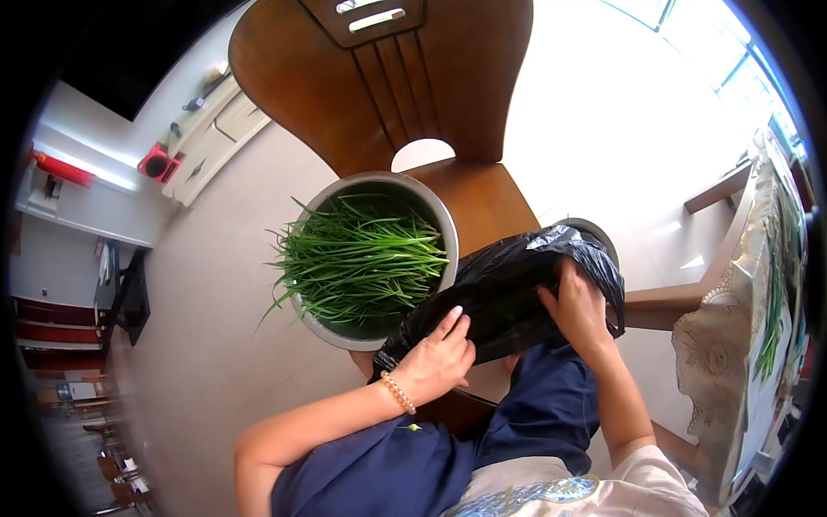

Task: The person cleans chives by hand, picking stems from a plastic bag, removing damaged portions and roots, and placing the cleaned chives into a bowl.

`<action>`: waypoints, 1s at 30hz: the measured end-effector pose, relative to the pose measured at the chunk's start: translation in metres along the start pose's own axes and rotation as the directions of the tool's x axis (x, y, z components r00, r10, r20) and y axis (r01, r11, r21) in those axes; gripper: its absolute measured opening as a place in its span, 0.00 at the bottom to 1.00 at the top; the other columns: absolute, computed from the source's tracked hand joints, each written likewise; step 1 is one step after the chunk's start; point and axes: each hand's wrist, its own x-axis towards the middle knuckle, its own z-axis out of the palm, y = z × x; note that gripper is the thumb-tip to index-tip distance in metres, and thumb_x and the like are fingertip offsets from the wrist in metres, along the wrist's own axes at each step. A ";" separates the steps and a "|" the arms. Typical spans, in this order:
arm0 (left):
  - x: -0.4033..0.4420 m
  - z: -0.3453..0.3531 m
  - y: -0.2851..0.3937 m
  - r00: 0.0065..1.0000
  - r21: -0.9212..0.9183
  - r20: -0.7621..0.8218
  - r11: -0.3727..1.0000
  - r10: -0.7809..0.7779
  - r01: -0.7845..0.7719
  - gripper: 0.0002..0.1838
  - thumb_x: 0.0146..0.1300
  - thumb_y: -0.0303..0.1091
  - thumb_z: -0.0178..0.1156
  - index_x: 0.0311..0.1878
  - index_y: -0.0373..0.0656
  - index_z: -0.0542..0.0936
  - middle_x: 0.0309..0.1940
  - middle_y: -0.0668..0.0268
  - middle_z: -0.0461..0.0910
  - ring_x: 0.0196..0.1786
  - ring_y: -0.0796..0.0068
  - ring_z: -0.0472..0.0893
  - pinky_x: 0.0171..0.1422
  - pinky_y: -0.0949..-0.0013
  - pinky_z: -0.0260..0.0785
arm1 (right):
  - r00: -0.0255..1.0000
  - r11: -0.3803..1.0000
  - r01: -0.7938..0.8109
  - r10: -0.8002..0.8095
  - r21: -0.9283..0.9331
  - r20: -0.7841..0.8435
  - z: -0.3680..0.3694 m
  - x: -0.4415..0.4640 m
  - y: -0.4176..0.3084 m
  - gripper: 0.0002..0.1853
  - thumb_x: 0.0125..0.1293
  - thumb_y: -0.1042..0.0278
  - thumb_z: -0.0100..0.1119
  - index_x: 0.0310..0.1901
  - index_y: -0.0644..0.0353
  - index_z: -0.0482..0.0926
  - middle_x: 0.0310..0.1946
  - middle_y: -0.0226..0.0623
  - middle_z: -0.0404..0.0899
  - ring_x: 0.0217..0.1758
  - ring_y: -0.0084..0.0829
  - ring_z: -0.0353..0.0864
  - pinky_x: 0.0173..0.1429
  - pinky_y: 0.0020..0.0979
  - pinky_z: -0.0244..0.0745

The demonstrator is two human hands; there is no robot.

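A black plastic bag (508,310) lies across my lap with its mouth spread wide; its dark inside hides most of what it holds. My left hand (438,355) is closed on the near left edge of the bag, fingers bent over the film. Inside the bag's mouth on the right is my right hand (579,308), thumb and forefinger apart, the other fingers partly hidden. To the left of the bag, a metal basin (452,233) holds a heap of long green chives (366,258), some hanging over its rim.
A brown wooden chair (379,95) stands in front, the basin at its seat edge. Behind the bag shows the rim of another round container (594,227). At right is a table with a lace cloth (711,345) and green stalks (769,336) on it. A white cabinet (220,138) stands far left.
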 end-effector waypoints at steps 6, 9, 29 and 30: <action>0.002 0.017 0.013 0.996 -0.196 -0.075 0.979 0.040 -0.054 0.27 0.48 0.47 0.61 0.46 0.35 0.76 0.34 0.61 0.76 0.55 0.62 0.71 0.72 0.51 0.45 | 0.869 0.896 0.442 -0.413 -0.052 0.271 0.029 -0.017 0.018 0.09 0.56 0.64 0.57 0.32 0.61 0.76 0.26 0.43 0.79 0.35 0.43 0.78 0.45 0.38 0.70; 0.000 0.029 0.019 1.000 -0.135 -0.017 0.991 0.002 -0.004 0.21 0.51 0.36 0.56 0.48 0.35 0.75 0.26 0.64 0.75 0.52 0.64 0.72 0.71 0.51 0.47 | 0.746 0.779 0.603 -0.471 -0.175 0.471 0.041 -0.031 0.033 0.09 0.60 0.62 0.53 0.31 0.58 0.76 0.25 0.39 0.79 0.32 0.38 0.80 0.49 0.35 0.67; -0.013 0.033 0.026 0.993 -0.464 -0.062 0.878 0.104 -0.121 0.02 0.47 0.31 0.53 0.24 0.45 0.74 0.21 0.68 0.73 0.31 0.71 0.76 0.40 0.70 0.69 | 0.704 0.723 0.679 -0.589 -0.131 0.398 0.088 -0.017 0.000 0.19 0.50 0.70 0.54 0.47 0.53 0.77 0.46 0.46 0.72 0.51 0.44 0.71 0.50 0.39 0.71; -0.014 0.033 0.026 0.995 -0.474 -0.056 0.875 0.085 -0.101 0.02 0.47 0.31 0.53 0.25 0.45 0.74 0.21 0.67 0.73 0.31 0.71 0.76 0.39 0.70 0.70 | 0.683 0.658 0.717 -0.594 -0.232 0.426 0.091 -0.018 0.000 0.19 0.53 0.68 0.53 0.49 0.51 0.76 0.49 0.44 0.71 0.53 0.44 0.69 0.52 0.41 0.70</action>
